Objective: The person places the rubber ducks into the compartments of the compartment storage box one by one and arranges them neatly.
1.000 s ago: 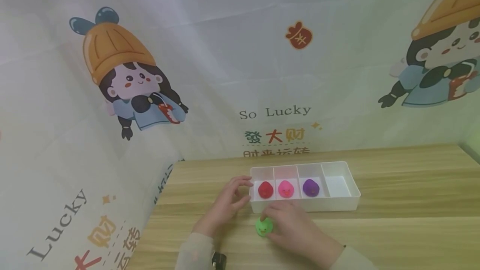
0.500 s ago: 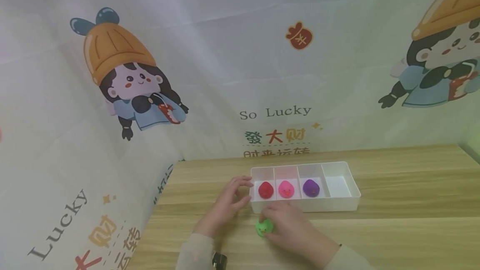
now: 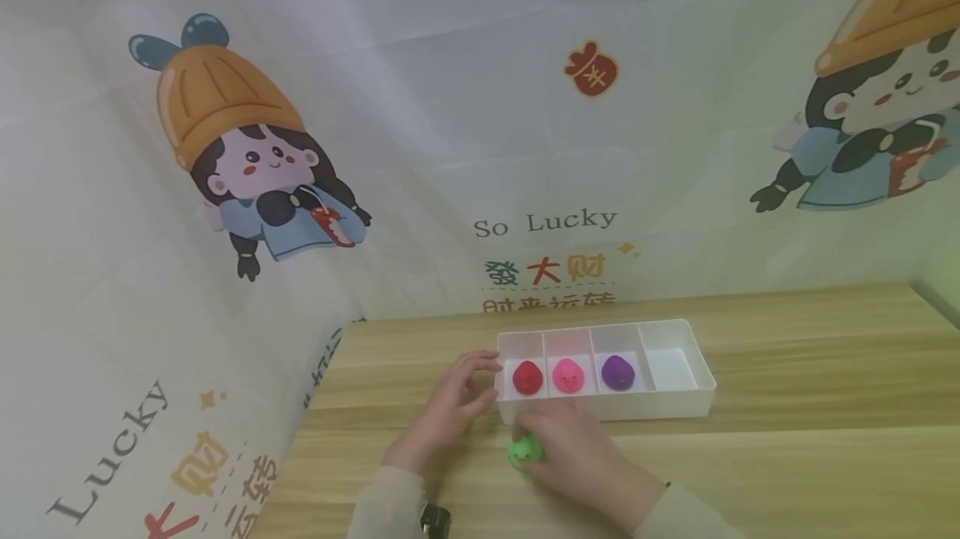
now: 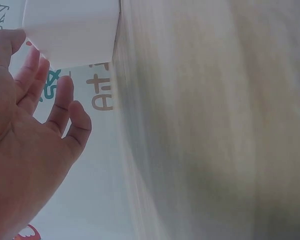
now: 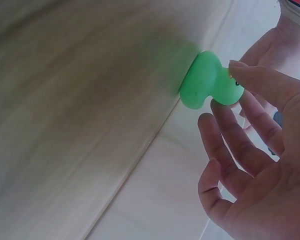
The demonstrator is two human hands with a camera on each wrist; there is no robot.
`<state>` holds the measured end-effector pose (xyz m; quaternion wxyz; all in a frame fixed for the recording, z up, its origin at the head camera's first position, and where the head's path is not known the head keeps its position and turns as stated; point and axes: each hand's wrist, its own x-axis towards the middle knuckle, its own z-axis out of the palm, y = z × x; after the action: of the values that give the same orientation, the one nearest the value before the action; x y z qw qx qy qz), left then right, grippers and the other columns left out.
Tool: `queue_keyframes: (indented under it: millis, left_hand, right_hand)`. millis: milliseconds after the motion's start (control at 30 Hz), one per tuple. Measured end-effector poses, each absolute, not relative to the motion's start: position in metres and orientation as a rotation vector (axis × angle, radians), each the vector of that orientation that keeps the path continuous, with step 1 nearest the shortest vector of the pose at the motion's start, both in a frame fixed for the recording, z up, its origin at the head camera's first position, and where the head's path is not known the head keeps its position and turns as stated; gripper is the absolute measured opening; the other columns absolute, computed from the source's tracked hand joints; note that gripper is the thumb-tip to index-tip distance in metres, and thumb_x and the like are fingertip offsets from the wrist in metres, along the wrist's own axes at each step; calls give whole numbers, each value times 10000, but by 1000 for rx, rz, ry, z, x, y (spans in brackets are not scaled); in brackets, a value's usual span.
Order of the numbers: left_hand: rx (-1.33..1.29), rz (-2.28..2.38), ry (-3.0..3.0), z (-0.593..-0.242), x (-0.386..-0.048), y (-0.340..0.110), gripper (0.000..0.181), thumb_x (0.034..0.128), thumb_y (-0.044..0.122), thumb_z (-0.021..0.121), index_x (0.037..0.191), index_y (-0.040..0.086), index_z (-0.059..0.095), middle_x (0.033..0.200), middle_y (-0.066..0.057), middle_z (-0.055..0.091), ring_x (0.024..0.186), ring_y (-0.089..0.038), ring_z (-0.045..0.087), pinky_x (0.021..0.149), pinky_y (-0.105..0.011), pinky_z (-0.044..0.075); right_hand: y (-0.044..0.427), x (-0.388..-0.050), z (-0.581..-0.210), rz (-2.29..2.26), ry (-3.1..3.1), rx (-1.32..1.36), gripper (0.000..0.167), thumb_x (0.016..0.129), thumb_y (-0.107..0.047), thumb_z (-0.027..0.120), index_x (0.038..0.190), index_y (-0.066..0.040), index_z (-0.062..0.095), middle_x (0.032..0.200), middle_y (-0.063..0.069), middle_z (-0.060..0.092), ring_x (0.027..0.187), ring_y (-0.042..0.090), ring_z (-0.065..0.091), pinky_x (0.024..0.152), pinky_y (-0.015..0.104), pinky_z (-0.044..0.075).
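Note:
A green rubber duck (image 3: 524, 451) stands on the table in front of the box. My right hand (image 3: 573, 449) pinches its head between thumb and fingers; the right wrist view shows the duck's base (image 5: 194, 92) at the tabletop. My left hand (image 3: 453, 401) lies at the left end of the white divided box (image 3: 645, 406), its relaxed fingertips touching the end wall (image 4: 75, 35). Inside the box, from the left, sit a red duck (image 3: 528, 377), a pink duck (image 3: 568, 375) and a purple duck (image 3: 618, 372), one per compartment. The rightmost compartment (image 3: 672, 369) holds nothing.
The wooden table (image 3: 810, 406) extends to both sides of the box. A printed curtain (image 3: 420, 147) hangs behind and to the left. A small black object (image 3: 436, 521) is at the left sleeve.
The head view has shifted slightly, moving everything a little leftward in it. My right hand stays on the green duck, and my left hand stays at the box's end.

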<state>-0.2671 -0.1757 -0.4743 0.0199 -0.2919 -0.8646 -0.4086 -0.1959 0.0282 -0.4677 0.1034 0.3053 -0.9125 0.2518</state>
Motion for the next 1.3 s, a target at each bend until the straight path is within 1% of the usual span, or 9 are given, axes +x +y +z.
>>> queue_keyframes:
  millis: [233, 400, 567, 800, 1000, 1100, 1300]
  left_hand:
    - [-908, -1288, -2683, -474, -269, -175, 314, 850, 135, 584, 1153, 138, 502, 1345, 33, 344, 904, -266, 477, 733, -410, 438]
    - [-873, -1298, -2722, -471, -269, -173, 320, 855, 163, 579, 1164, 157, 496, 1355, 51, 330, 926, -240, 471, 740, -378, 437]
    - [-883, -1285, -2714, -470, -269, -174, 322, 854, 183, 580, 1164, 155, 497, 1357, 35, 331, 911, -233, 476, 718, -345, 442]
    - [-893, -1295, -2688, -470, -269, -174, 318, 847, 135, 587, 1153, 150, 504, 1348, 12, 343, 898, -240, 477, 723, -393, 439]
    - [-918, -1282, -2672, -469, -269, -173, 325, 841, 138, 592, 1153, 120, 503, 1345, -2, 351, 883, -255, 484, 717, -394, 442]
    - [-937, -1280, -2657, -469, -269, -172, 324, 840, 142, 594, 1150, 114, 504, 1343, -12, 353, 876, -264, 485, 714, -405, 441]
    - [-931, -1268, -2659, -470, -268, -174, 320, 836, 121, 598, 1143, 122, 507, 1336, 7, 360, 878, -239, 481, 723, -389, 438]
  right_hand:
    - [30, -199, -472, 747, -2671, 890, 234, 662, -228, 740, 866, -237, 623, 822, -147, 575, 816, 86, 524, 815, 376, 385]
    - [33, -199, -473, 772, -2661, 884, 241, 657, -211, 738, 865, -247, 621, 849, -148, 582, 848, 95, 534, 828, 387, 381]
    - [36, -196, -469, 783, -2661, 864, 248, 660, -232, 734, 881, -255, 623, 880, -151, 586, 886, 102, 534, 841, 389, 373]
    - [38, -194, -465, 809, -2646, 847, 257, 659, -261, 735, 893, -261, 628, 896, -166, 586, 901, 92, 535, 839, 376, 377]
    - [43, -192, -462, 866, -2612, 823, 238, 678, -255, 718, 893, -268, 618, 899, -177, 582, 869, 64, 528, 817, 348, 393]
    - [47, -190, -460, 884, -2598, 806, 241, 687, -259, 716, 903, -271, 609, 914, -176, 579, 879, 61, 522, 811, 339, 404]
    - [56, -187, -457, 882, -2574, 803, 261, 701, -289, 712, 936, -268, 603, 929, -174, 568, 881, 58, 512, 793, 348, 412]
